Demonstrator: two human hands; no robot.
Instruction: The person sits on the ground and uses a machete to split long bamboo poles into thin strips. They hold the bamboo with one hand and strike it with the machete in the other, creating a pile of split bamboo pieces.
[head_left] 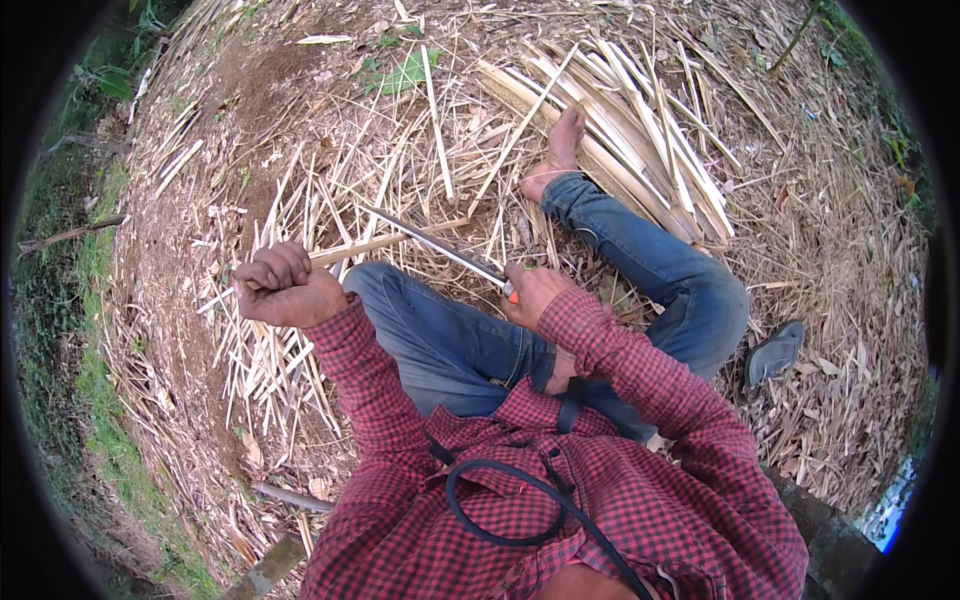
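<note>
Blue jeans (440,330) spread before us, a bundle of pale strips (635,120) beyond them. Between the jeans' legs our right hand (533,292) wrapped round the orange handle (512,294) of a knife (440,243); left of them, our left hand (285,288) closed round a slender strip (365,246).

You wear a red-and-black checked long-sleeved shirt (640,500), worn blue jeans (690,295), and a looped black cord (580,514).
</note>
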